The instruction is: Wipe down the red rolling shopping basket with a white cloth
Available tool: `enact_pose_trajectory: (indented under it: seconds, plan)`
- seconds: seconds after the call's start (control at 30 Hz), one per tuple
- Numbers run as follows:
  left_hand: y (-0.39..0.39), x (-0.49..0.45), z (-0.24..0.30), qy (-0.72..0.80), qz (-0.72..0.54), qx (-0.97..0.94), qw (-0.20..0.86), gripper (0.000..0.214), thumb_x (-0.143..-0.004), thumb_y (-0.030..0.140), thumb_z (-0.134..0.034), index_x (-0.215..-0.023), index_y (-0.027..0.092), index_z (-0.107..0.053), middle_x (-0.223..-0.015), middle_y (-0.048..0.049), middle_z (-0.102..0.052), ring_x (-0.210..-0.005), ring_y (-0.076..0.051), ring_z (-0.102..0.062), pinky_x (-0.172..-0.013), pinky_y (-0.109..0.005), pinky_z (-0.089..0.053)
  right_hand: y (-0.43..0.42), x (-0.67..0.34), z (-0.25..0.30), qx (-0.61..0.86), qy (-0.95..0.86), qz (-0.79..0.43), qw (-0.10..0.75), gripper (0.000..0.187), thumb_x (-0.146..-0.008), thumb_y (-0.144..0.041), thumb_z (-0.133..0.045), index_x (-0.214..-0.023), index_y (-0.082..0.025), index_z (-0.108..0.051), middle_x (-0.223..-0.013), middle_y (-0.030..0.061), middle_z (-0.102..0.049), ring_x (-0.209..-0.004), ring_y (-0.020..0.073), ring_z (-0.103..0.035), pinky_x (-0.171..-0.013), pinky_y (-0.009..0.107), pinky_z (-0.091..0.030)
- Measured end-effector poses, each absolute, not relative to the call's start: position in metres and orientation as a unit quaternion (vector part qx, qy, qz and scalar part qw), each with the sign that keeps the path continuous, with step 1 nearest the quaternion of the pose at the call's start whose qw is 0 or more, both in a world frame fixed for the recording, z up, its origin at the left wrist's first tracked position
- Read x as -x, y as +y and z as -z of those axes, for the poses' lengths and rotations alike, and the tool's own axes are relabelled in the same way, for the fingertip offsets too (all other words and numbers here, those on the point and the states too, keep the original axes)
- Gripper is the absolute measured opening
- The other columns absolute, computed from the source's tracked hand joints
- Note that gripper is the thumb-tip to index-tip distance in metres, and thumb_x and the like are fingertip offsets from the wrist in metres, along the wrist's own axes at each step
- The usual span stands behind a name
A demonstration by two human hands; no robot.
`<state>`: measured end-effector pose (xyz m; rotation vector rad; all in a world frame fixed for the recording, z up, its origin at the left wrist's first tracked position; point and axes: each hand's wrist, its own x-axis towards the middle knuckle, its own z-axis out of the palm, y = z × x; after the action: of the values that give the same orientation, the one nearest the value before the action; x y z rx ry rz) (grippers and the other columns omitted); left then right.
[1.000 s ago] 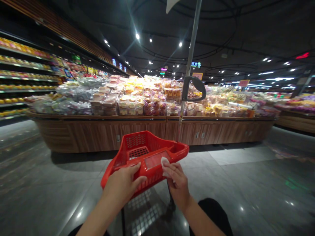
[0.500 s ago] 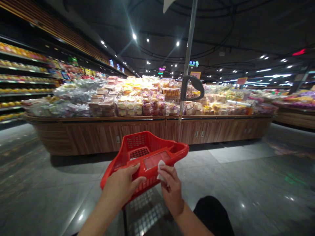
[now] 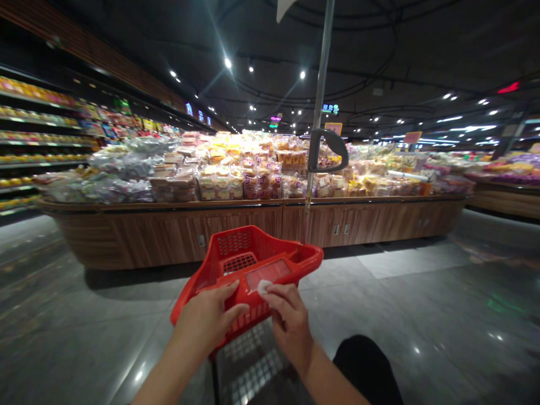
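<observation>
My left hand (image 3: pixel 206 318): half open, fingers laid on a red plastic shopping-cart basket (image 3: pixel 248 270). My right hand (image 3: pixel 289 323): pinching a white tissue (image 3: pixel 264 288) against the basket's rim, just below its clear panel (image 3: pixel 268 274). Beyond: a wood-sided display tabletop (image 3: pixel 169 236) piled with bagged bread (image 3: pixel 219 183).

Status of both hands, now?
Left hand: open, resting on the red plastic basket.
Right hand: closed, pinching a white wipe.
</observation>
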<state>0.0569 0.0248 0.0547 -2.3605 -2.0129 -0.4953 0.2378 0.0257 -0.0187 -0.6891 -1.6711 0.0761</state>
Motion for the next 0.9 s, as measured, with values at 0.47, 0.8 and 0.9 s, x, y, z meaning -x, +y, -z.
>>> enact_pose_trajectory:
  seconds: [0.47,0.8,0.9]
  plan:
    - [0.024,-0.052,-0.055,-0.657,0.148,0.739,-0.017,0.053,-0.076,0.050,-0.051,-0.120,0.023,-0.059,-0.106,-0.0071,-0.070,-0.099,-0.025,-0.064,-0.080,-0.031,-0.047,0.050,-0.287,-0.017,0.496,-0.707,-0.011,0.504,0.037,-0.080,-0.004,-0.044,-0.103,-0.020,-0.069,-0.099,0.0052,-0.069,-0.092,0.0192,-0.055,-0.084,0.031,-0.045]
    - [0.025,-0.053,-0.055,-0.654,0.155,0.740,-0.019,0.053,-0.076,0.050,-0.052,-0.120,0.022,-0.059,-0.105,-0.0081,-0.070,-0.097,-0.026,-0.065,-0.078,-0.032,-0.047,0.105,-0.292,-0.066,0.564,-0.778,-0.045,0.272,0.034,-0.080,-0.009,-0.048,-0.107,-0.022,-0.064,-0.097,0.0041,-0.071,-0.087,0.0156,-0.064,-0.075,0.024,-0.043]
    - [0.025,-0.051,-0.053,-0.654,0.161,0.739,-0.022,0.053,-0.075,0.050,-0.052,-0.120,0.022,-0.059,-0.106,-0.0077,-0.070,-0.097,-0.026,-0.064,-0.080,-0.032,-0.047,0.103,-0.286,-0.068,0.556,-0.790,-0.045,0.256,0.033,-0.082,-0.010,-0.046,-0.108,-0.023,-0.063,-0.100,0.0032,-0.071,-0.091,0.0144,-0.064,-0.077,0.023,-0.042]
